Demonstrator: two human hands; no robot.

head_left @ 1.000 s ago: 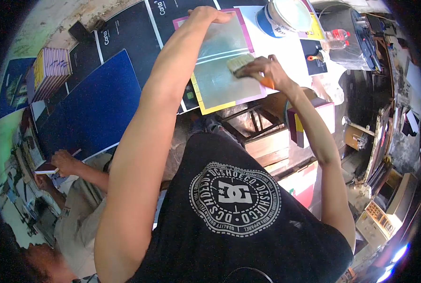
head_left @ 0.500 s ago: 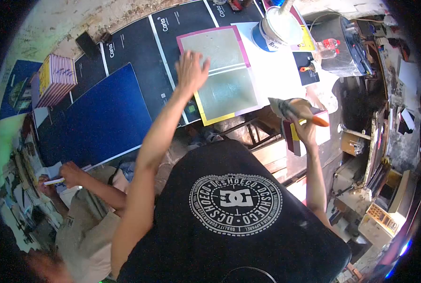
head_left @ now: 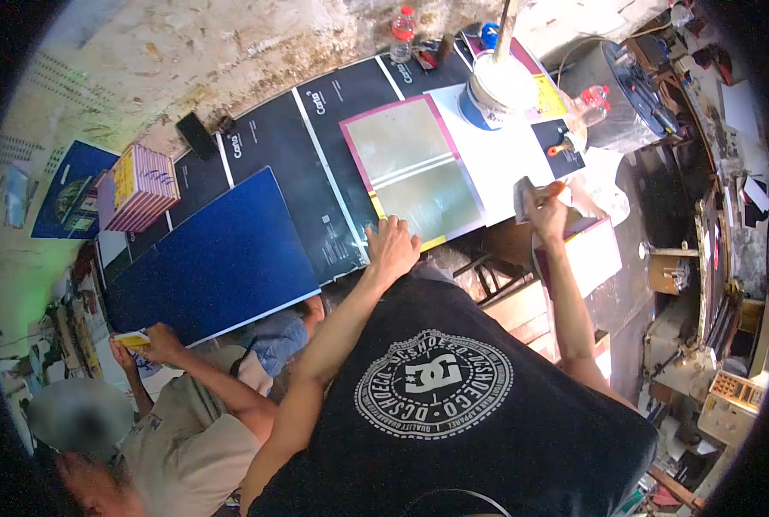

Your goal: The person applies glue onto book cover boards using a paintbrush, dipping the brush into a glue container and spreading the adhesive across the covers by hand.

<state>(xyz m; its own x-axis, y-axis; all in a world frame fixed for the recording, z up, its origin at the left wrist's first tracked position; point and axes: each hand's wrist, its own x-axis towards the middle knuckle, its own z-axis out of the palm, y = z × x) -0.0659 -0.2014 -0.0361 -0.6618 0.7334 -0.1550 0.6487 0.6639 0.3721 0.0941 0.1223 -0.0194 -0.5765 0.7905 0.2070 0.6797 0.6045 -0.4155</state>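
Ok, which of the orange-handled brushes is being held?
The brush gripped in the right hand; the other orange-handled brush lies on the black sheet.

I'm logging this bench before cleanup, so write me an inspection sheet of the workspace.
surface: black printed sheets and large blue rectangular board lie flat
job's things: grey rectangular panel, pink-and-yellow edged; white-and-blue round tub beyond it
clutter: clear red-capped plastic bottle, upright
hands: left at panel's near corner; right grips orange-handled brush, off panel
cables: none clearly identifiable
surroundings: co-worker at left, holding small yellow item
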